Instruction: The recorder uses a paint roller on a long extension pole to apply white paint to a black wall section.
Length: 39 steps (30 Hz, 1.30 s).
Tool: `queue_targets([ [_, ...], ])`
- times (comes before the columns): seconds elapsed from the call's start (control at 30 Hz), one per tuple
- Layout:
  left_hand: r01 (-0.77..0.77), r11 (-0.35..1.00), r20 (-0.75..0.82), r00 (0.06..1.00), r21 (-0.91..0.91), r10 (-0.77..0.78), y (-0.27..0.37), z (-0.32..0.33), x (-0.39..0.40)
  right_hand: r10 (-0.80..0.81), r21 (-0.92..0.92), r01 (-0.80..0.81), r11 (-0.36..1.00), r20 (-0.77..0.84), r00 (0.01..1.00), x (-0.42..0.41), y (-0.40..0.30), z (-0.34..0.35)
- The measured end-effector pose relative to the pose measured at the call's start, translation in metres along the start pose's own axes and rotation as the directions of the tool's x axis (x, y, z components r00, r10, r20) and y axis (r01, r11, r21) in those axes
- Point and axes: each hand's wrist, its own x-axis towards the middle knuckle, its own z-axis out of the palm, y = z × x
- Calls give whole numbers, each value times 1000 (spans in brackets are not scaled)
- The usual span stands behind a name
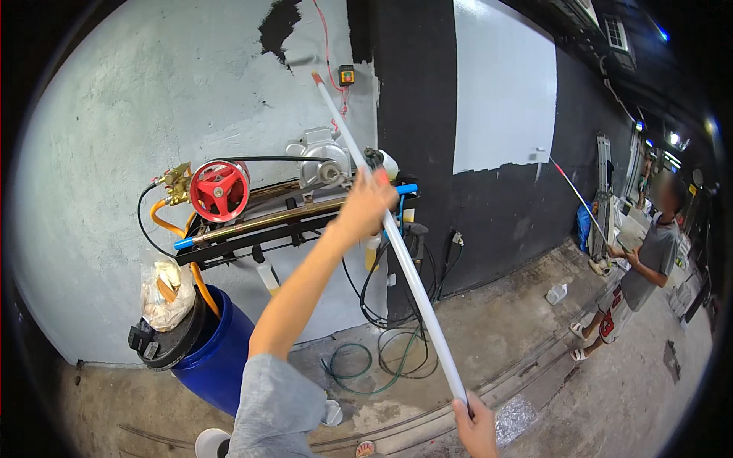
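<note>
My left hand point(366, 203) is shut around the upper part of a long white extension pole point(421, 292). Lower down, my right hand point(478, 426) grips the same pole near its bottom end. The pole slants up and left to a paint roller point(300, 59) at the wall. Around the roller, light grey paint point(137, 114) meets a ragged dark patch point(279, 28). A switch box point(346, 75) with red wires is mounted just right of the roller. Behind my left hand stands a pump unit with a red pulley wheel point(219, 192) and an electric motor point(323, 154).
A blue drum point(217, 355) bears a black lid point(177, 338) and a plastic bag point(166, 292). Hoses point(372, 366) lie coiled on the concrete floor point(492, 320). To the right, a person point(647, 257) holds another roller pole point(578, 194) against the wall. A ladder point(602, 189) leans there.
</note>
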Motion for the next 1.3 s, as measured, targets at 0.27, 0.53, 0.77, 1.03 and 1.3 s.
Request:
queue_targets([
  [0.27,-224,927,-170,969,-300,180,94,-39,-43,-44,-24,46,999,80,996,-5,17,15],
  [0.53,-80,985,-217,975,-155,45,-44,-89,5,-162,463,-41,886,391,906,49,-56,42],
  [0.77,-79,964,-155,987,-253,40,1,-57,-34,83,358,-306,882,522,849,-38,106,54],
  [1.03,1,980,-222,974,-198,-45,-12,-84,-37,-31,235,-34,971,270,962,-23,33,87],
  [1.3,48,969,-251,962,-244,-110,-56,-128,-1,-256,480,59,875,357,898,84,-89,107],
])
